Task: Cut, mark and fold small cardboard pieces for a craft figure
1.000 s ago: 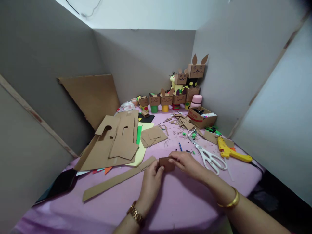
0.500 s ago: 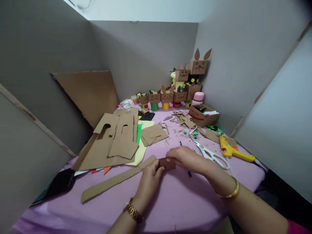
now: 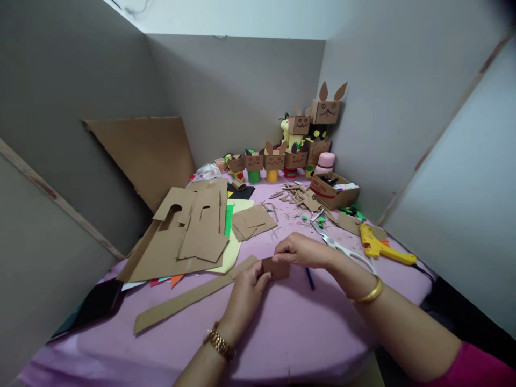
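A small brown piece of cardboard (image 3: 279,270) is held just above the pink-covered table. My left hand (image 3: 250,287) grips its left end, thumb in front and fingers behind. At its top edge, my right hand (image 3: 300,250) is closed with fingertips pinching the cardboard. Part of the piece is hidden by the fingers. Beside my left hand lies a long cardboard strip (image 3: 185,302). A blue pen (image 3: 310,279) rests on the cloth below my right wrist, partly covered by the arm.
White-handled scissors (image 3: 342,248) and a yellow glue gun (image 3: 385,250) lie at the right. Large cardboard sheets (image 3: 193,231) cover the left side. Cardboard scraps (image 3: 308,200), an open box (image 3: 331,194) and several cardboard animal figures (image 3: 275,160) stand farther back. A dark phone-like slab (image 3: 99,301) sits at the left edge.
My right hand has shifted slightly up along the cardboard's top edge, and its forearm has moved left. More of the cardboard face and the pen shows. My left hand keeps its grip.
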The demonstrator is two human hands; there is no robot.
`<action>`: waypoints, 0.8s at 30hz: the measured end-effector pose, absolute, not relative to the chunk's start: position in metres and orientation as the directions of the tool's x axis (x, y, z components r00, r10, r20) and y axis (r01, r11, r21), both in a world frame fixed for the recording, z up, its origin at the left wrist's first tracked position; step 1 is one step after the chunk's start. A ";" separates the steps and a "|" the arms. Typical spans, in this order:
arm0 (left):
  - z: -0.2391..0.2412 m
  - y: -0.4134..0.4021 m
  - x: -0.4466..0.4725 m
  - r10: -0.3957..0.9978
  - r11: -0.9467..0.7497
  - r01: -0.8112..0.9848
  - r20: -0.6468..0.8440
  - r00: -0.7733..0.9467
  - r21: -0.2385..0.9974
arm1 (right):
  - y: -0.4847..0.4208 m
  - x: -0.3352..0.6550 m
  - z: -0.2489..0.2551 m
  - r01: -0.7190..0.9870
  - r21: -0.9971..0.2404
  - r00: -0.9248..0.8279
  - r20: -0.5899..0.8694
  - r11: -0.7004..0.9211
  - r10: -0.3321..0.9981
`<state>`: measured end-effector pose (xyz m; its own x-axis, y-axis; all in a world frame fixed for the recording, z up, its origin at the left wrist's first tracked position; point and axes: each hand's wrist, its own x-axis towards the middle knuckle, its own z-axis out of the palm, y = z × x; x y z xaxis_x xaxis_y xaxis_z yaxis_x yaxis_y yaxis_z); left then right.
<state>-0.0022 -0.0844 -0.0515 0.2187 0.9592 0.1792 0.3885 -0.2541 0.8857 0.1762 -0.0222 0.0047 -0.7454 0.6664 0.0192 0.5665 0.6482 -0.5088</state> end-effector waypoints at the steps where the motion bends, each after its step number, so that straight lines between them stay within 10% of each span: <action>1: -0.052 -0.084 -0.002 0.959 -0.255 0.387 0.180 0.219 0.886 | -0.023 0.176 0.005 0.571 -0.503 -0.741 0.024 0.649 0.671; 13: -0.052 -0.089 -0.001 0.964 -0.254 0.407 0.196 0.180 0.878 | -0.047 0.168 0.010 0.652 -0.428 -0.666 0.069 0.625 0.743; 24: -0.051 -0.091 0.001 0.993 -0.107 0.045 0.104 0.064 0.993 | -0.039 0.186 -0.010 0.259 -0.924 -0.470 0.135 0.283 0.872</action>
